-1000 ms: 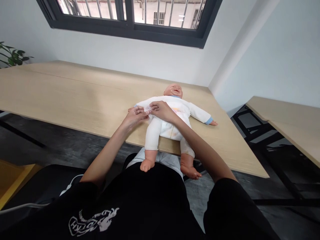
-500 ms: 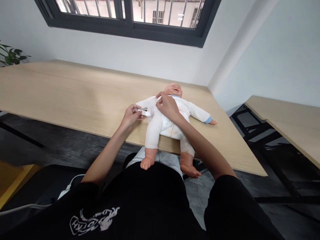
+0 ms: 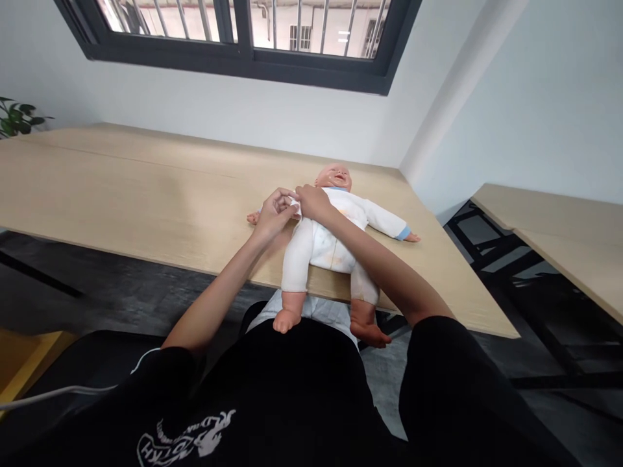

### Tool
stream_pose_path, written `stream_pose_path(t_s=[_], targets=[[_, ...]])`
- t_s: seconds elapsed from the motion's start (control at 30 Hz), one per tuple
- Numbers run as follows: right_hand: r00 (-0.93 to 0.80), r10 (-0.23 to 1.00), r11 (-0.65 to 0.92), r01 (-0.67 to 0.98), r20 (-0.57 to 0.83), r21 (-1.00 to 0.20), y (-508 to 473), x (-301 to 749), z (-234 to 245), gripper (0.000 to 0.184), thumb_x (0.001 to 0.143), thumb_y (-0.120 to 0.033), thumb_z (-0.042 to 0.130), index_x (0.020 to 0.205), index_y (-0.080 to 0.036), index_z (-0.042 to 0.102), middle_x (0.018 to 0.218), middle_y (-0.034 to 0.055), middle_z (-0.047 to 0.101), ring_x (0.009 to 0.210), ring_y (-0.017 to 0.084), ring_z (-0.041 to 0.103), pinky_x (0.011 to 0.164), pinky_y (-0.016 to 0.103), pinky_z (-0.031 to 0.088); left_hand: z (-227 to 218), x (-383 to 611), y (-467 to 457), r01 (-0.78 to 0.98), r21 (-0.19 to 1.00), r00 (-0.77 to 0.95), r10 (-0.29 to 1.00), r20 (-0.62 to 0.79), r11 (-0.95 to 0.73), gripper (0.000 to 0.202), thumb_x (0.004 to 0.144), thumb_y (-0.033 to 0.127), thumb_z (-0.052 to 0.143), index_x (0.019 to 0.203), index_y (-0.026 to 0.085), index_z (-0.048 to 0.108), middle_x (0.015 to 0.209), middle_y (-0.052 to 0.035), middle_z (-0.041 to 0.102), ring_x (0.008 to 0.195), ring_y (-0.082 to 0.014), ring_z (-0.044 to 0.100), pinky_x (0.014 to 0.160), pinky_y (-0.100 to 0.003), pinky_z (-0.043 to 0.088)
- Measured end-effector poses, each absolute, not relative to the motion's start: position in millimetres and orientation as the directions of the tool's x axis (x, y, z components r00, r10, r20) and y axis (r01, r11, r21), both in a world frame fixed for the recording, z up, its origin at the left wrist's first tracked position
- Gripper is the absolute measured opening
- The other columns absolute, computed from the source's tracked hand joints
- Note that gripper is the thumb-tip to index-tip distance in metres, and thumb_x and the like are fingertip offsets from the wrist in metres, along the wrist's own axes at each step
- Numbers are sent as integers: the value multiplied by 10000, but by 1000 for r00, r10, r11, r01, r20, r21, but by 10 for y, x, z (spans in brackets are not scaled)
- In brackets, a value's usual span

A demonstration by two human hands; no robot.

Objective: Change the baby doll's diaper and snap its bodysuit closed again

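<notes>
Baby doll (image 3: 359, 209), dressed in white with blue at the collar and cuff, lay on its back on the desk (image 3: 185, 201), at the near edge and toward the right-hand end. Its diaper (image 3: 327, 251), white with faint coloured marks, wrapped the hips, and the right forearm of the person passed over its front. At the doll's side by the waist, a small white strip (image 3: 295, 205) showed between the two hands. The left hand (image 3: 276, 211) had its grip closed to a pinch, thumb and fingers together on that strip. The right hand (image 3: 313, 202) was laid against the doll's side just next to it, fingers bent; whether its grip had hold of anything could not be told.

The head (image 3: 333, 175) pointed away from the person, and the arms were spread wide. Both legs reached past the desk's edge, so that the bare feet (image 3: 287, 320) hung over it, close to the person's black T-shirt (image 3: 292, 389). Beyond the desk rose a white wall (image 3: 233, 110) with a dark-framed window (image 3: 246, 55). A plant (image 3: 19, 119) stood at the far left, another table (image 3: 569, 240) at the right, and a pale cable (image 3: 63, 391) ran low on the left.
</notes>
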State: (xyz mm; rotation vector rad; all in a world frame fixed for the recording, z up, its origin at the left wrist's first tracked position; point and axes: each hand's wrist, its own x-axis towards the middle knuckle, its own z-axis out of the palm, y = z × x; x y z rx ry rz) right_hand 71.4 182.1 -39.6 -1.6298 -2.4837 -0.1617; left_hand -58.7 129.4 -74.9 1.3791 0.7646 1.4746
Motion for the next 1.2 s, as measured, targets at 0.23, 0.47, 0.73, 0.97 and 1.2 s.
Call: stream_pose_path(t_s=[0.23,0.47,0.73,0.97,1.2], targets=[[-403,787,586,724,467,-364,1576,1255,-238,195,957,-193,533,1051,-131,692,1134,126,692,1047,237,629,973,355,439,-625,-484,1431,-138,929,142,921,362,-344,211,741,72,672,907,186,610,654,59,509,603,-101,551,669,-249,509],[-601,771,623,641,211,-449,1446,1410,-404,306,945,-432,569,854,-189,732,938,42,719,952,221,636,985,393,440,-670,-345,1401,-31,884,147,873,465,-466,222,753,74,640,934,194,597,703,45,519,607,-105,517,608,-230,403],[-585,777,626,679,233,-383,1603,1415,-578,210,883,-378,639,901,-169,643,1109,96,683,1140,291,593,1163,559,298,-604,-271,1432,27,805,250,784,568,-593,249,785,71,604,1003,191,597,737,33,517,691,-139,533,669,-249,399],[-536,797,602,665,279,-443,1532,1361,-564,119,724,-132,572,770,-212,497,993,75,623,1137,299,577,1154,562,349,-525,-181,1386,195,763,470,742,479,-616,334,732,34,613,1018,195,674,766,24,595,746,-167,548,727,-271,390],[-557,789,595,590,258,-547,1431,1475,-452,86,801,-188,607,885,-181,586,1007,77,681,957,239,625,936,427,496,-596,-214,1371,200,757,479,736,478,-622,295,859,145,637,1149,194,621,852,-1,656,842,-184,610,785,-271,431]])
